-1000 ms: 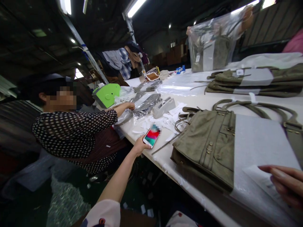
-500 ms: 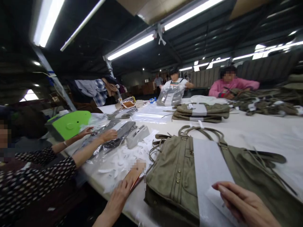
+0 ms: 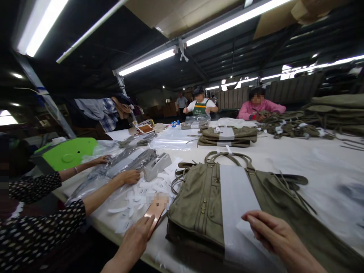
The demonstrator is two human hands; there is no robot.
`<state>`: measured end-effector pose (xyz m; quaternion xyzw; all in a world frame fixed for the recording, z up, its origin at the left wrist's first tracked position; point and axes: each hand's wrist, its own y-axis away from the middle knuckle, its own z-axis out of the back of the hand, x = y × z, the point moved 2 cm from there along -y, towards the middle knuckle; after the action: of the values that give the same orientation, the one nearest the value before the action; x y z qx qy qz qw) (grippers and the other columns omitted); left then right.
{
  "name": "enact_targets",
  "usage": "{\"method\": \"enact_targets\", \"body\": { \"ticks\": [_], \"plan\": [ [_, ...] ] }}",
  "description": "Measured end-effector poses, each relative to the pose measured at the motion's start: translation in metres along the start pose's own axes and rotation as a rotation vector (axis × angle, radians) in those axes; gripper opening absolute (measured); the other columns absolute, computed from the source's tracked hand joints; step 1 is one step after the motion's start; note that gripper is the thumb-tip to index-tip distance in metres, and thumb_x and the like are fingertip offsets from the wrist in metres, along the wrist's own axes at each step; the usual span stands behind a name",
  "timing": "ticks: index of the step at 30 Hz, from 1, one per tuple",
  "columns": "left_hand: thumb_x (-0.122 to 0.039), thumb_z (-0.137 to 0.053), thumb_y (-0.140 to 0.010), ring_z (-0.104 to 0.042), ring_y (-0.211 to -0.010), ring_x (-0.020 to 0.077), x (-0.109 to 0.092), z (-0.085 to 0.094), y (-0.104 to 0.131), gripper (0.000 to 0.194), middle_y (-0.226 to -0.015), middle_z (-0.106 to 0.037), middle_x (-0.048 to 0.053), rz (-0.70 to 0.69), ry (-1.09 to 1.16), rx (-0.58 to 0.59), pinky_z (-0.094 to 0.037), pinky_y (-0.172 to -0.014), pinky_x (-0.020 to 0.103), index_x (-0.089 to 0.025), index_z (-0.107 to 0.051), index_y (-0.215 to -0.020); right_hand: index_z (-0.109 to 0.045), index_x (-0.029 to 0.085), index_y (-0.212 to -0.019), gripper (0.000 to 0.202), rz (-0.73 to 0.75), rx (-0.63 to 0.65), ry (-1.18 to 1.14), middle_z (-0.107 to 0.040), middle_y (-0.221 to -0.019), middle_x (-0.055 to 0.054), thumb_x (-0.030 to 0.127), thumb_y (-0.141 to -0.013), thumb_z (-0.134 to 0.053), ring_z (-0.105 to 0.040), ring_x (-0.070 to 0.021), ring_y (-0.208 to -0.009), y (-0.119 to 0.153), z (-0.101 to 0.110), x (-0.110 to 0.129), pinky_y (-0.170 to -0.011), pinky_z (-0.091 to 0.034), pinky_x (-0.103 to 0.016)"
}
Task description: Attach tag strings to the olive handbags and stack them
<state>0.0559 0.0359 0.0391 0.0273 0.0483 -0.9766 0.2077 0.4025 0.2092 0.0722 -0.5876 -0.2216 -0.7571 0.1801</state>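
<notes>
My left hand is at the table's near edge, its fingers closed on the lower end of a flat copper-coloured phone, part of which is blurred out. An olive-green fabric bag lies in front of me, with looped handles and a wide white paper band across it. Over the band, my right hand pinches a small white piece of paper between thumb and fingers. Its lower part is hidden behind the hand.
Beside the bag are loose white paper strips and a grey tape dispenser. A co-worker's hands rest on a plastic-wrapped bag at left, near a green machine. Stacked olive bags lie farther back; two people work across the table.
My view has swung slightly right. Both my hands keep their holds, the left on the phone. The co-worker across the table has lowered the plastic-wrapped bag onto the table.
</notes>
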Motion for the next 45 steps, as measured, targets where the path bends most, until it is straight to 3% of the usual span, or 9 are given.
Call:
{"method": "enact_targets", "body": {
  "ticks": [5, 10, 18, 24, 29, 33, 36, 41, 45],
  "plan": [
    [-0.024, -0.043, -0.079, -0.056, -0.100, 0.0208, -0.045, 0.045, -0.028, 0.031, -0.106, -0.063, 0.006, -0.098, 0.353, -0.192, -0.042, -0.089, 0.032, -0.024, -0.062, -0.103, -0.063, 0.016, -0.077, 0.045, 0.138, -0.015, 0.207, -0.044, -0.056, 0.001, 0.057, -0.076, -0.045, -0.040, -0.0104, -0.052, 0.000, 0.014, 0.021, -0.046, -0.030, -0.021],
    [-0.016, -0.057, -0.065, -0.059, -0.077, 0.0201, -0.090, 0.059, -0.107, 0.023, -0.082, -0.066, 0.003, -0.164, 0.661, -0.215, -0.045, -0.080, 0.030, -0.022, -0.069, -0.083, -0.062, 0.016, -0.078, 0.039, 0.189, -0.050, 0.373, -0.050, -0.057, 0.000, 0.050, -0.081, -0.042, -0.045, -0.0120, -0.053, -0.028, 0.033, 0.030, -0.050, -0.033, -0.023],
    [-0.002, -0.051, -0.061, -0.056, -0.096, 0.0240, -0.164, 0.012, -0.264, 0.022, -0.077, -0.064, 0.006, -0.109, 0.711, 0.045, -0.036, -0.096, 0.033, -0.017, -0.067, -0.064, -0.061, 0.017, -0.074, 0.036, 0.195, -0.075, 0.735, -0.057, -0.061, -0.003, 0.042, -0.080, -0.035, -0.053, -0.0160, -0.059, -0.115, 0.042, 0.051, -0.058, -0.037, -0.026],
    [0.001, -0.052, -0.052, -0.058, -0.091, 0.0225, -0.190, -0.035, -0.336, 0.021, -0.067, -0.064, 0.005, -0.009, 0.733, 0.279, -0.040, -0.090, 0.031, -0.017, -0.064, -0.054, -0.062, 0.019, -0.078, 0.033, 0.189, -0.060, 1.033, -0.064, -0.070, -0.005, 0.034, -0.083, -0.033, -0.059, -0.0186, -0.065, -0.187, 0.039, 0.044, -0.060, -0.036, -0.027],
    [0.000, -0.046, -0.054, -0.056, -0.063, 0.0139, -0.186, -0.060, -0.351, 0.033, -0.061, -0.063, 0.002, 0.117, 0.940, 0.415, -0.045, -0.062, 0.024, -0.013, -0.069, -0.073, -0.062, 0.022, -0.079, 0.033, 0.154, 0.010, 1.023, -0.065, -0.068, -0.003, 0.039, -0.085, -0.034, -0.059, -0.0175, -0.061, -0.222, 0.042, 0.034, -0.057, -0.036, -0.027],
    [0.001, -0.049, -0.051, -0.052, -0.057, 0.0095, -0.180, -0.067, -0.348, 0.031, -0.061, -0.062, 0.000, 0.190, 1.357, 0.458, -0.043, -0.060, 0.021, -0.012, -0.069, -0.071, -0.062, 0.022, -0.081, 0.034, 0.072, 0.091, 0.962, -0.065, -0.068, -0.002, 0.040, -0.085, -0.033, -0.059, -0.0168, -0.059, -0.234, 0.042, 0.029, -0.056, -0.036, -0.027],
    [-0.003, -0.055, -0.051, -0.050, -0.056, 0.0088, -0.177, -0.069, -0.346, 0.029, -0.061, -0.062, -0.001, 0.189, 1.440, 0.445, -0.041, -0.061, 0.022, -0.013, -0.070, -0.074, -0.062, 0.021, -0.078, 0.034, 0.028, 0.126, 0.984, -0.064, -0.067, -0.003, 0.039, -0.086, -0.034, -0.059, -0.0173, -0.059, -0.240, 0.039, 0.027, -0.055, -0.036, -0.027],
    [-0.005, -0.055, -0.053, -0.054, -0.070, 0.0101, -0.178, -0.068, -0.344, 0.035, -0.098, -0.066, 0.003, -0.026, 1.465, 0.432, -0.042, -0.068, 0.022, -0.016, -0.070, -0.083, -0.061, 0.019, -0.081, 0.030, -0.013, 0.164, 0.976, -0.065, -0.072, -0.005, 0.032, -0.088, -0.035, -0.061, -0.0187, -0.068, -0.260, 0.021, 0.029, -0.060, -0.038, -0.027],
    [-0.010, -0.053, -0.066, -0.057, -0.076, 0.0133, -0.179, -0.066, -0.342, 0.026, -0.083, -0.067, 0.002, -0.234, 1.220, 0.370, -0.044, -0.072, 0.025, -0.017, -0.069, -0.087, -0.062, 0.019, -0.086, 0.027, -0.018, 0.159, 0.944, -0.066, -0.076, -0.005, 0.025, -0.088, -0.036, -0.061, -0.0185, -0.072, -0.275, 0.000, 0.030, -0.062, -0.037, -0.026]
  ]
}}
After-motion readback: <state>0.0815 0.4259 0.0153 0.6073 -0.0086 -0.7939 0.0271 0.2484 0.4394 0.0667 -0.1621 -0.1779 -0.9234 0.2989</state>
